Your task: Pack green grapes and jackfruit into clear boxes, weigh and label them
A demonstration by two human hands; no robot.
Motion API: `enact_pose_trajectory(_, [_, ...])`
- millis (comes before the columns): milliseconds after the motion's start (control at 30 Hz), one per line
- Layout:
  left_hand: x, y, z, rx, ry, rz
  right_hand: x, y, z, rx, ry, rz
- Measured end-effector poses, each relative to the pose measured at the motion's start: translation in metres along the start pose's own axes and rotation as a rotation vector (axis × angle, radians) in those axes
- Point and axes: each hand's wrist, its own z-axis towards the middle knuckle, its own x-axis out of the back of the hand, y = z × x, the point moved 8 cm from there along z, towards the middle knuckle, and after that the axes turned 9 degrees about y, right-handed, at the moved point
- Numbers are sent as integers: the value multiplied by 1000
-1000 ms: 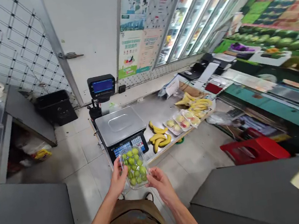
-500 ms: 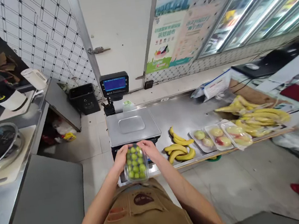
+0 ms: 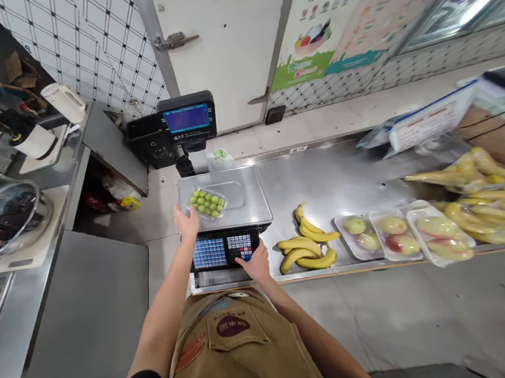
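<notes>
Punnet (image 3: 222,197) of green fruit (image 3: 206,203) rests on scale platter (image 3: 245,197), hands apart
Left hand (image 3: 187,224) stands open just beside the punnet, holding nothing; right hand (image 3: 256,263) lies flat on the keypad (image 3: 240,247)

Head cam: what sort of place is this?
Probably the weighing counter of a fruit shop or supermarket: a digital price scale, bananas and film-wrapped fruit trays on a steel counter, and a glass-door chiller behind.

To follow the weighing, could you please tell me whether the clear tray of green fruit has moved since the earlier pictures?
Yes. The clear tray of green fruit has moved forward from above the scale's keypad onto its steel weighing plate.
</notes>
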Motion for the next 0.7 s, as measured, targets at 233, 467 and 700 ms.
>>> enact_pose_trajectory(233, [70, -66, -95, -3, -10, -6, -14, 17, -1, 115, 76, 64])
enact_pose_trajectory(467, [83, -110, -130, 184, -186, -27, 5, 38, 20, 198, -41, 248])
enact_pose_trajectory(700, [68, -100, -130, 163, -270, 2, 15, 49, 28, 106, -42, 326])
